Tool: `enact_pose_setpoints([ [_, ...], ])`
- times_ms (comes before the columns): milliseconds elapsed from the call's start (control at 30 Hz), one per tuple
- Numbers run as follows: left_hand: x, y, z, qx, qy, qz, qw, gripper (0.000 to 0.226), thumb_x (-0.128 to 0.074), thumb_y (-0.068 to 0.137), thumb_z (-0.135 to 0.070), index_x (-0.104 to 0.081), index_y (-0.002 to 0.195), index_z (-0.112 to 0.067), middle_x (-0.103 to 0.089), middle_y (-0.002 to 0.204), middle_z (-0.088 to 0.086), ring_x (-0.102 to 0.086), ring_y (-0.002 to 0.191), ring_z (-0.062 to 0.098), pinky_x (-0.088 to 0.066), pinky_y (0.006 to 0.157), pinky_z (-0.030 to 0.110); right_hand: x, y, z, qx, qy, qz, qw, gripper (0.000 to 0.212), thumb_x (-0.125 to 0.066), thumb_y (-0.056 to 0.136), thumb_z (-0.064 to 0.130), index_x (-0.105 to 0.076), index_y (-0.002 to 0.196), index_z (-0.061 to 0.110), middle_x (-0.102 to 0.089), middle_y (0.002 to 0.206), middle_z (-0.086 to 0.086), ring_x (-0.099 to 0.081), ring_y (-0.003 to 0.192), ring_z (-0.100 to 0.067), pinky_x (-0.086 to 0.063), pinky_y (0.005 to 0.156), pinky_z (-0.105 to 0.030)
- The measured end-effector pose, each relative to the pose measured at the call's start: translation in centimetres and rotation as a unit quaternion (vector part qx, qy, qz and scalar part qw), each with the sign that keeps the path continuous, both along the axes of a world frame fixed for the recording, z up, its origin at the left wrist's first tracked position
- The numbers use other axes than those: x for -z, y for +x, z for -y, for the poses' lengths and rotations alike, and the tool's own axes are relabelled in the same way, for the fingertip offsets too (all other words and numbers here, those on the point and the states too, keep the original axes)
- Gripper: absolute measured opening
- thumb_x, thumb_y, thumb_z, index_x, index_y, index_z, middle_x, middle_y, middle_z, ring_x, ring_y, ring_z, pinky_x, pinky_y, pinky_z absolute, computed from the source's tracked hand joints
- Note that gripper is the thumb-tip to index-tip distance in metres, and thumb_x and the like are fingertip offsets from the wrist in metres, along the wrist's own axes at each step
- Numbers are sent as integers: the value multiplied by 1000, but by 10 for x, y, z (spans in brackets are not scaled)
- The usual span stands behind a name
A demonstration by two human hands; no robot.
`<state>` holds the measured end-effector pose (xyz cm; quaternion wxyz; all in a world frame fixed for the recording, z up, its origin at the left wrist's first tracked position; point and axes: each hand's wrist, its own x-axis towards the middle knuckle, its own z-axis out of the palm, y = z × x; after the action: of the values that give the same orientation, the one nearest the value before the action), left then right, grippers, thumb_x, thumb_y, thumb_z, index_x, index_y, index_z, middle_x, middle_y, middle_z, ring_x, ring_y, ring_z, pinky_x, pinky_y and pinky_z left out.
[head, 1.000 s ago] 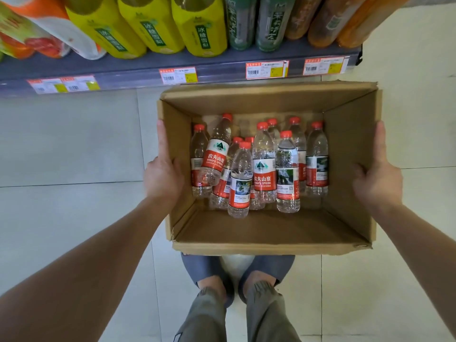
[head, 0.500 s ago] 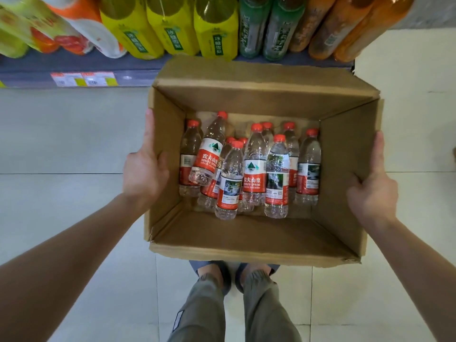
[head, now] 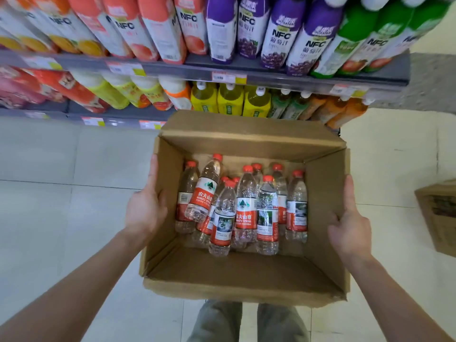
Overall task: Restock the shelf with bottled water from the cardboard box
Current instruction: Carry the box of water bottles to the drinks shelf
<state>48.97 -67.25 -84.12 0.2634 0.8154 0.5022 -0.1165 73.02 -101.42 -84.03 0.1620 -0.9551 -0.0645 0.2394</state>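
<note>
Head view, aisle floor before the drinks racking.

**Item:** cardboard box (head: 234,272), open-topped, carried clear of the tiled floor (head: 61,218) between both hands.

**Change noted:**
- Against the picture a second ago, the box sits higher and closer to the racking.
- Its far flap now overlaps the front edge of the lower shelf (head: 118,118).
- An upper shelf (head: 271,75) of NFC juice bottles (head: 278,38) has come into sight.
- The feet have dropped out of view, leaving only trouser legs (head: 219,322).
- A second carton (head: 439,215) shows at the right edge.
- The arrangement inside the box is unchanged.

**Reading:** transport stage. No water has left the box. No water facing shows among the rows in view, so the destination cannot be told.

**Left hand** (head: 145,213): on the box's left wall, fingers laid straight up the outside, thumb hooked at the rim, pinching the board.

**Right hand** (head: 350,230): the same hold on the right wall, forefinger upward, thumb at the rim. The lower fingers are hidden.

**Contents:** bottled water (head: 246,208), about ten caps counted.
- The bottles stand in a loose cluster on the box floor, with bare board on the near side.
- They are clear ribbed plastic with red screw caps and red-and-white wrap labels.
- One leaning bottle (head: 204,191) is tipped across its neighbours by the left wall.

**Materials:**
- The box is matt brown corrugated board, its near right corner slightly crumpled.
- The shelves are grey ledges with price-tag strips.
- Yellow drink bottles (head: 229,101) stand just behind the far flap.
- The floor tiles are pale and faintly glossy.
</note>
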Motion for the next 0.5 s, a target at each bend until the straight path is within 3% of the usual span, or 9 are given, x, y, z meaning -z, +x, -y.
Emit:
enact_pose_setpoints([
  [67, -27, -17, -9, -3, 2, 10, 1000, 102, -58, 102, -12, 14, 164, -49, -63, 67, 19, -54, 54, 33, -54, 64, 45, -27, -18, -12, -11, 0, 11, 1000, 118, -64, 94, 1, 16, 151, 65, -51, 59, 14, -53, 51, -10, -45, 60, -26],
  [200, -76, -55, -23, -6, 18, 13, 1000, 101, -59, 102, -9, 10, 167, -44, -63, 68, 18, -52, 55, 32, -53, 65, 45, -70, -51, -34, -29, 0, 36, 999, 113, -67, 96, 6, 12, 157, 58, -47, 51, 11, -46, 46, -5, -26, 46, -14],
  [267, -96, -76, -27, -6, 32, 16, 999, 99, -58, 103, -8, 9, 167, -42, -61, 67, 17, -53, 55, 34, -53, 65, 45, -86, -69, -42, -36, 4, 48, 998, 112, -67, 95, 6, 11, 157, 58, -46, 50, 9, -45, 46, -7, -32, 47, -19],
  [333, -110, -100, -33, 0, 43, 22, 999, 98, -58, 103, -9, 9, 168, -41, -65, 70, 21, -59, 59, 39, -52, 65, 45, -95, -89, -48, -49, 2, 51, 997, 112, -65, 96, 7, 13, 155, 60, -45, 51, 5, -43, 47, -10, -40, 60, -28],
  [433, -123, -142, -41, -1, 75, 27, 997, 100, -61, 103, -12, 9, 167, -42, -71, 80, 29, -68, 72, 48, -53, 67, 46, -113, -125, -58, -47, 11, 67, 997, 111, -64, 96, 7, 14, 155, 60, -44, 52, 3, -39, 48, -11, -39, 65, -31],
  [500, -135, -174, -45, -2, 79, 34, 996, 101, -62, 102, -12, 8, 167, -44, -65, 73, 20, -64, 65, 43, -48, 65, 39, -126, -148, -62, -63, 11, 71, 995, 113, -64, 94, 5, 13, 155, 61, -43, 51, 3, -37, 47, -11, -38, 64, -31],
])
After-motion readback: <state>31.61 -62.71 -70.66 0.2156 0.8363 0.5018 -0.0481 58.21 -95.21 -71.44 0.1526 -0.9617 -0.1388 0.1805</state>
